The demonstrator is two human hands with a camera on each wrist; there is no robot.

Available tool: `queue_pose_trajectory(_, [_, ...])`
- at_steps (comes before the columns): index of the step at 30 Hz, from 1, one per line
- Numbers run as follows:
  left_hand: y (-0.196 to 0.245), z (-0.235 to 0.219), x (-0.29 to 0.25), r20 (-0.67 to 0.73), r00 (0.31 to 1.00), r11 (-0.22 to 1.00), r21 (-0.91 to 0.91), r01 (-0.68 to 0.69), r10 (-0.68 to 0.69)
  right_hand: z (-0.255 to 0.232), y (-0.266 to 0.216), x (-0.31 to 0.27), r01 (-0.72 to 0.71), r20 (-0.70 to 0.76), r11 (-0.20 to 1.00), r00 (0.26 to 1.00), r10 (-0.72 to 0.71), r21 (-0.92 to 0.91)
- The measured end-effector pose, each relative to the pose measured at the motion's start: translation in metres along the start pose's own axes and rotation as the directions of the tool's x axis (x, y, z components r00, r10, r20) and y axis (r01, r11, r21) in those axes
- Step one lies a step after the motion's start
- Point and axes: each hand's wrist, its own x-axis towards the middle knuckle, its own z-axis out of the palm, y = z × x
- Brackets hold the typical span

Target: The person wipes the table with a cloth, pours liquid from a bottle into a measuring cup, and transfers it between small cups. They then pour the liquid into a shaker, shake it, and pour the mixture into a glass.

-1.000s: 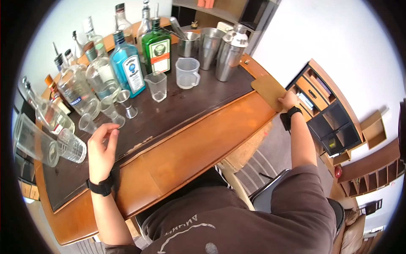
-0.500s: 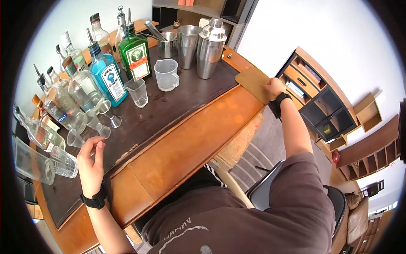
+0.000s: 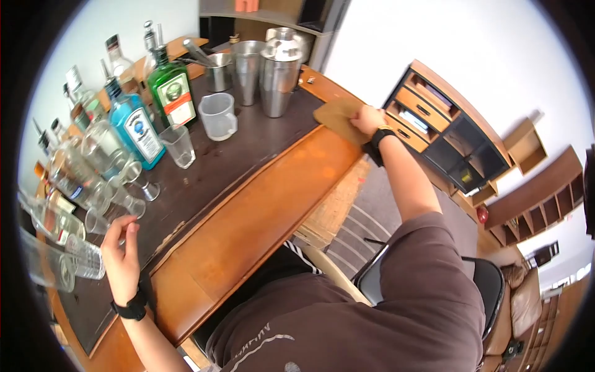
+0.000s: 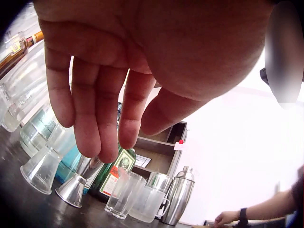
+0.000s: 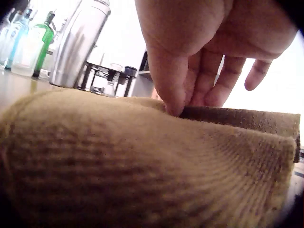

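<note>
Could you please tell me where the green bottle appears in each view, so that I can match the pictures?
Head: the green bottle stands in the upper left, just right of the blue bottle.
Left wrist: low, left of centre, partly hidden by the fingers.
Right wrist: in the upper left corner.
Shared landmark: the steel shaker, to the bottle's right in all three.

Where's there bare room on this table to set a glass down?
The brown front strip, left of the folded cloth; also the dark panel between the plastic jug and that strip. The far left is crowded with bottles and glasses.
</note>
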Motion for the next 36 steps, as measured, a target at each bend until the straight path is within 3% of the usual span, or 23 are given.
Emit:
queue_pose_trajectory(2, [-0.005,-0.001,0.001,0.023,1.000,1.000,0.004,0.004,-0.004,-0.030,-0.033,-0.032,0.100,0.080,0.993,0.991,-0.106,0.069])
queue_pose_trajectory(5, [-0.005,0.003,0.002,0.031,1.000,1.000,0.016,0.000,0.000,-0.045,-0.072,-0.069,0.347,0.031,0.908,0.931,-0.364,0.234])
queue_pose_trajectory(6, [-0.004,0.001,0.001,0.020,1.000,1.000,0.021,0.000,0.000,-0.048,-0.086,-0.080,0.456,-0.004,0.852,0.882,-0.471,0.258])
queue_pose_trajectory(8, [-0.003,0.001,0.001,0.010,1.000,1.000,0.027,-0.007,0.007,-0.074,-0.114,-0.102,0.453,0.065,0.675,0.802,-0.594,0.582])
queue_pose_trajectory(9, [-0.003,0.001,0.001,0.005,1.000,0.999,0.023,-0.022,0.022,-0.085,-0.125,-0.106,0.491,0.025,0.561,0.737,-0.675,0.667])
queue_pose_trajectory(10, [-0.002,0.001,0.001,-0.001,1.000,1.000,0.019,-0.003,0.003,-0.097,-0.133,-0.109,0.500,0.018,0.546,0.726,-0.687,0.672])
queue_pose_trajectory(12, [-0.001,0.000,0.001,-0.011,1.000,1.000,0.017,-0.005,0.005,-0.122,-0.146,-0.112,0.563,-0.138,0.389,0.677,-0.723,0.729])
queue_pose_trajectory(16, [-0.002,-0.002,0.002,-0.034,0.999,1.000,-0.002,0.011,-0.011,-0.131,-0.152,-0.096,0.431,-0.174,0.283,0.758,-0.629,0.857])
queue_pose_trajectory(18, [0.001,-0.003,0.002,-0.016,1.000,1.000,0.008,-0.026,0.026,-0.125,-0.152,-0.087,0.442,-0.178,0.286,0.752,-0.635,0.850])
queue_pose_trajectory(20, [0.001,-0.002,0.002,-0.031,0.999,1.000,-0.006,-0.030,0.030,-0.121,-0.154,-0.084,0.282,-0.066,0.309,0.826,-0.560,0.908])
queue_pose_trajectory(22, [0.001,-0.001,0.002,-0.026,0.998,0.999,-0.011,-0.052,0.052,-0.107,-0.155,-0.075,0.338,-0.090,0.334,0.809,-0.582,0.880])
queue_pose_trajectory(24, [0.002,-0.003,0.002,-0.023,0.999,0.999,-0.009,-0.035,0.035,-0.097,-0.159,-0.072,0.489,-0.250,0.455,0.836,-0.489,0.744])
queue_pose_trajectory(25, [0.002,-0.003,0.002,-0.025,0.999,0.999,-0.008,-0.037,0.037,-0.093,-0.160,-0.072,0.619,-0.402,0.475,0.777,-0.484,0.625])
queue_pose_trajectory(29, [0.002,-0.002,0.001,-0.029,0.999,1.000,-0.014,-0.020,0.019,-0.099,-0.175,-0.071,0.663,-0.528,0.508,0.747,-0.404,0.550])
queue_pose_trajectory(34, [0.004,-0.002,0.002,-0.015,1.000,1.000,-0.023,-0.006,0.005,-0.099,-0.196,-0.059,0.651,-0.538,0.537,0.754,-0.376,0.537])
queue_pose_trajectory(36, [0.003,-0.002,0.002,-0.009,1.000,1.000,-0.016,-0.007,0.006,-0.091,-0.203,-0.045,0.677,-0.592,0.597,0.711,-0.379,0.431])
